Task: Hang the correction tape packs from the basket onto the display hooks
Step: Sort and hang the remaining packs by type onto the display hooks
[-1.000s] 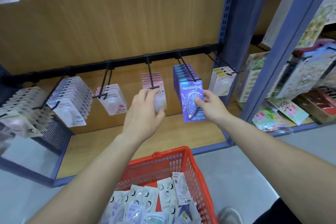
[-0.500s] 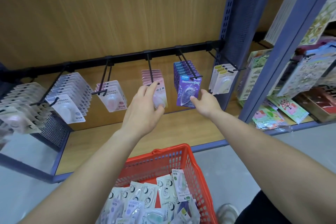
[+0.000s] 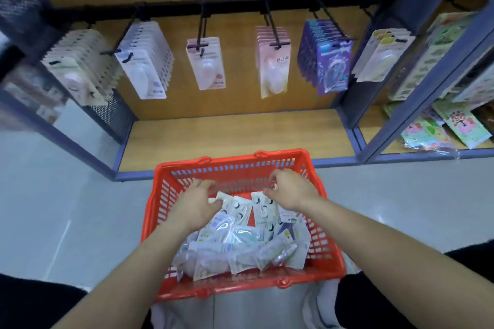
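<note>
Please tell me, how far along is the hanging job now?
Done: all six hooks in view carry hung packs. In hand: left hand and right hand reach into the basket; no firm grip shows. Left: a pile of loose packs lies in the basket.

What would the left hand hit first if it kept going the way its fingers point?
The left hand would most likely meet the far wall of the red basket, just beyond its fingertips. Depth is unclear; it may brush the packs underneath first.
</note>
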The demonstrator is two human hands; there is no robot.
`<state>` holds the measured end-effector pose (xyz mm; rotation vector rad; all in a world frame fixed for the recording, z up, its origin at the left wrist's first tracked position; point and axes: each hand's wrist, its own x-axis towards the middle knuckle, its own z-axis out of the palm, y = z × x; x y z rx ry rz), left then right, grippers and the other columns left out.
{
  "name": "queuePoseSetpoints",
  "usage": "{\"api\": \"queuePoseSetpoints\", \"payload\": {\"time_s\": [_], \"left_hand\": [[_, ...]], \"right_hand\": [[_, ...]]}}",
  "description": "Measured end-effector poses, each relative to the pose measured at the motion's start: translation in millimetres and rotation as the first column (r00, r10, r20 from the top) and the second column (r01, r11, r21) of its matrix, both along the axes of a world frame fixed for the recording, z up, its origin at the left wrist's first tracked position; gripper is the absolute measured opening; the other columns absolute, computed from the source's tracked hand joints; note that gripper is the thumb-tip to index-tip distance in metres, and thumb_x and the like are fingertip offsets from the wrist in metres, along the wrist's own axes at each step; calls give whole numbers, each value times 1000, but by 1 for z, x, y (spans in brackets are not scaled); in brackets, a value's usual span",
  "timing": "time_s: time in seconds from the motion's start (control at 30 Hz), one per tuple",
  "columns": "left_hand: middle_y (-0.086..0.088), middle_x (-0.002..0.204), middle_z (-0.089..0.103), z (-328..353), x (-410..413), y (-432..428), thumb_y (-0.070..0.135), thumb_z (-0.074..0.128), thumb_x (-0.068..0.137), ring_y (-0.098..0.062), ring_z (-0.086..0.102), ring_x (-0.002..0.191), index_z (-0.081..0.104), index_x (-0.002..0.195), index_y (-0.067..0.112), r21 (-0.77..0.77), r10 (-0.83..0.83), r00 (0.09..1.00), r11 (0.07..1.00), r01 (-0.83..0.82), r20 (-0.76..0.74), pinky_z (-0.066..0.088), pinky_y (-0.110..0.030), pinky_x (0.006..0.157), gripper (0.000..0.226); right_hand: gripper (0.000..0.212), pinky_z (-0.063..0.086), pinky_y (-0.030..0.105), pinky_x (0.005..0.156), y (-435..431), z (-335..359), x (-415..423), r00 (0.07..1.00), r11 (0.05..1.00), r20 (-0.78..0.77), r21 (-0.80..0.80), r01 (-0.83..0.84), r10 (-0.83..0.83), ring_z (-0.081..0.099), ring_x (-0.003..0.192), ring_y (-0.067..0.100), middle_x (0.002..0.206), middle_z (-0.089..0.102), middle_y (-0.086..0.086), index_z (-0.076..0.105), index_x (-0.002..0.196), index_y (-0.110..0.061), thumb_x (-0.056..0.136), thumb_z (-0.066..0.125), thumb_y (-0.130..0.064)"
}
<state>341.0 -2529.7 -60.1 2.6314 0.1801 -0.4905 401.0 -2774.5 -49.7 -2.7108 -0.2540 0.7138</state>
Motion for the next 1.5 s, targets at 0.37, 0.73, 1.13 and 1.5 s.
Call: {"api": "queuePoseSetpoints", "payload": {"time_s": [0.37, 0.73, 1.13, 1.5], "left_hand": [[-5, 151, 51, -118, -18, 38, 49, 67, 91, -26, 50, 136, 43, 152, 19, 0, 120, 958, 992, -125, -261, 35, -38, 116, 72], [-6, 140, 61, -190, 29, 27, 36, 80, 84, -31, 58, 128, 37, 151, 17, -116, 251, 900, 944, -309, -356, 50, -43, 102, 82], [-19, 148, 53, -212, 49, 9, 36, 60, 102, -41, 53, 132, 29, 158, 10, -189, 326, 843, 880, -436, -428, 46, -45, 108, 69], [-1, 157, 43, -207, 38, 29, 26, 67, 99, -23, 43, 144, 34, 157, 15, -434, 332, 815, 717, -545, -475, 38, -30, 106, 68]], "right_hand": [[57, 52, 40, 85, 52, -155, -25, 930, 985, -357, 112, 134, -86, 62, 105, 30, 141, 55, 11, 48, 145, -13, 99, 61, -44], [42, 54, 51, 93, 76, -225, -18, 844, 849, -432, 267, 456, -317, 67, 105, 40, 117, 66, 22, 53, 130, 1, 94, 71, -11], [68, 42, 29, 80, 69, -229, -3, 773, 754, -538, 337, 564, -337, 59, 95, 14, 100, 70, 2, 27, 160, -17, 102, 62, -15], [31, 47, 35, 86, 53, -229, 16, 922, 876, -309, 347, 336, -232, 57, 93, 8, 111, 53, -2, 58, 93, -27, 81, 87, -25]]}}
